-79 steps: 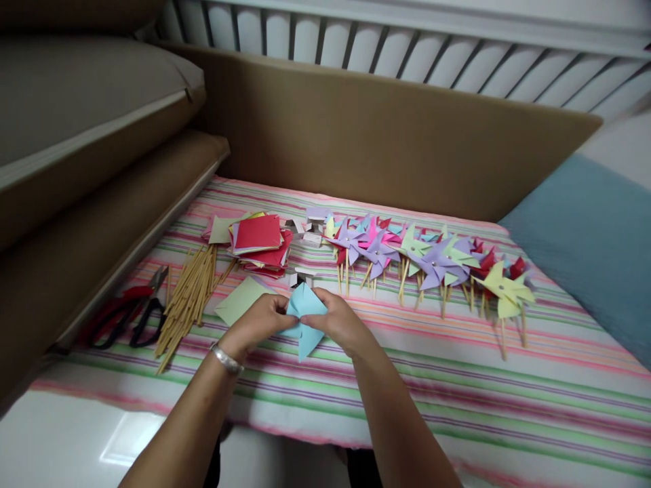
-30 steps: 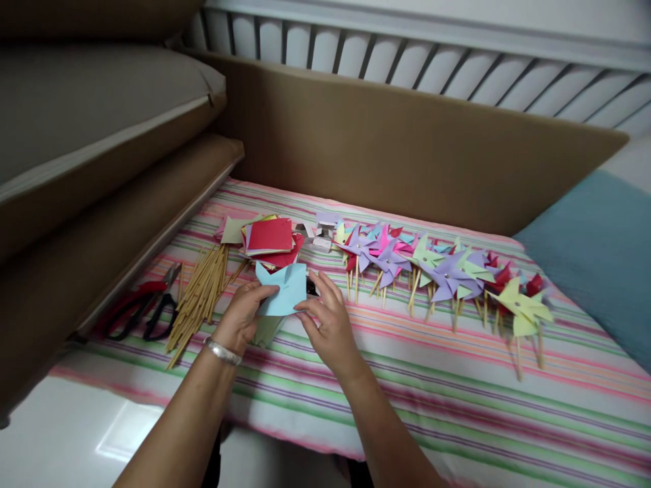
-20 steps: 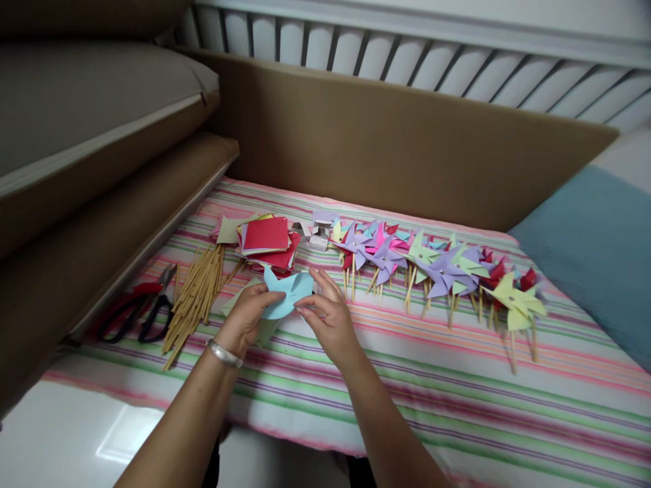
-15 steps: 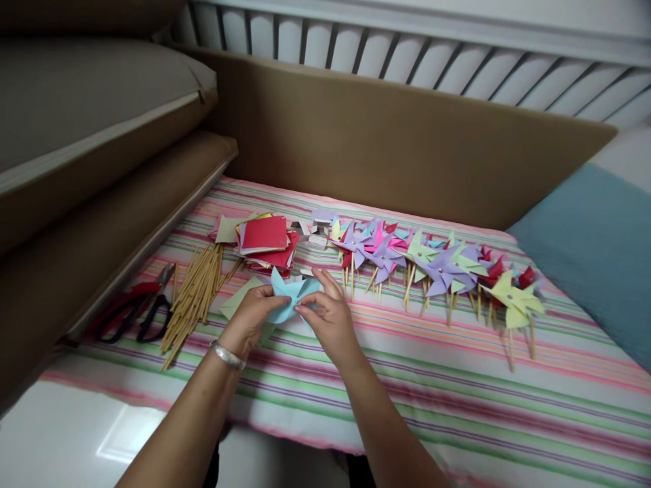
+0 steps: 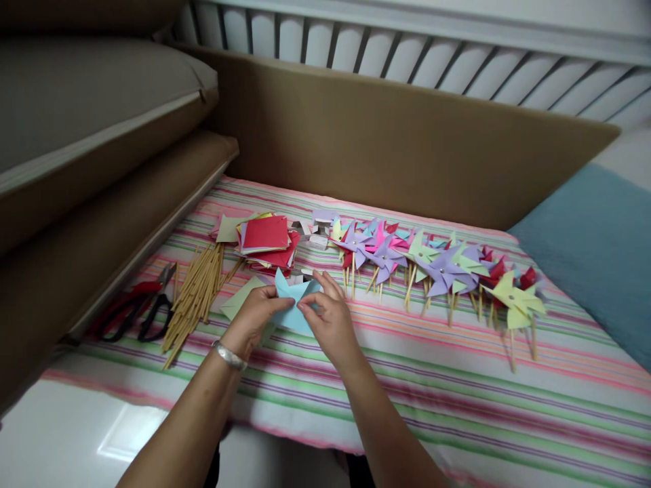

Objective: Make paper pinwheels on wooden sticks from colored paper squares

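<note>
A light blue paper pinwheel [image 5: 299, 319], cut and partly folded, is held up between both hands above the striped cloth. My left hand [image 5: 257, 310] grips its left side, with the thumb lying across the front near the centre. My right hand [image 5: 330, 313] pinches it near the middle with thumb and index finger; the other fingers stretch up behind. Whether a pin sits at the centre is too small to tell. Behind my left hand lies a pale green paper piece [image 5: 243, 298]. A stack of coloured paper squares [image 5: 266, 233] is farther back.
Finished pinwheels on sticks [image 5: 443, 270] lie in a row to the right. Left are a bundle of wooden sticks [image 5: 196, 298] and scissors [image 5: 136, 312]. A small opened box [image 5: 319, 237] stands behind. Brown cushions [image 5: 167, 196] border the left, a brown panel [image 5: 381, 142] the back.
A lower flap of the blue paper that was folded toward the centre now lies spread out below the hands. Both hands stay in nearly the same place.
</note>
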Action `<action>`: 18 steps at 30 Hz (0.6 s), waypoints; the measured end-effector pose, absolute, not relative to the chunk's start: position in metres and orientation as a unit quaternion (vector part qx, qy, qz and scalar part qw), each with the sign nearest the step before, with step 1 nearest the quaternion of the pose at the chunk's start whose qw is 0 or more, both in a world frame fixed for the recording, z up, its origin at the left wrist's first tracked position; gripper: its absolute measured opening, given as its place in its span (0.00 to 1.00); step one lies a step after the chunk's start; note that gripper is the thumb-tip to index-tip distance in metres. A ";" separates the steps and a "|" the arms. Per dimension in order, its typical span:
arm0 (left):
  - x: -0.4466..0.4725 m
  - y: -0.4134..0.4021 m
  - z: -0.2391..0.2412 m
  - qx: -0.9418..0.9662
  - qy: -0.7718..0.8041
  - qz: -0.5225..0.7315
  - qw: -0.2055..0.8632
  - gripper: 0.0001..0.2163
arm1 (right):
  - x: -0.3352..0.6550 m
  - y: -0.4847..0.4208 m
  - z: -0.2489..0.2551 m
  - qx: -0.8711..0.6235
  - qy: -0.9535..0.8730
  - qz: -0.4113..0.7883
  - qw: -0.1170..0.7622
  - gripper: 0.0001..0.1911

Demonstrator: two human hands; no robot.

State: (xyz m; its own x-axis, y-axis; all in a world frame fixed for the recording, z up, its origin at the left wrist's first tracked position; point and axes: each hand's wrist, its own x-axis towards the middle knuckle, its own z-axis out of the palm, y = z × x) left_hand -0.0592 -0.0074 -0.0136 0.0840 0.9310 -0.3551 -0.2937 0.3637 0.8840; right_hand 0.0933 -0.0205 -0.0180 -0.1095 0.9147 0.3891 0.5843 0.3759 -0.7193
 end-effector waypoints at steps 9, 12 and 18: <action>-0.073 -0.002 -0.012 0.278 0.505 0.474 0.665 0.13 | 0.100 -0.023 -0.011 -0.462 -0.771 0.218 0.379 0.09; -0.078 -0.001 -0.015 0.272 0.508 0.484 0.658 0.13 | 0.101 -0.022 -0.012 -0.456 -0.784 0.211 0.363 0.11; -0.082 -0.001 -0.007 0.252 0.504 0.491 0.664 0.11 | 0.103 -0.022 -0.011 -0.441 -0.796 0.220 0.351 0.12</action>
State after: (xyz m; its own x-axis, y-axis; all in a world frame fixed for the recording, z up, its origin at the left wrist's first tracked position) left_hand -0.0825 -0.0013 -0.0071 0.0096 0.9065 -0.4222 -0.3977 0.3908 0.8301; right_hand 0.1027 -0.0218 -0.0111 -0.3642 0.8569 0.3649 0.5477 0.5139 -0.6603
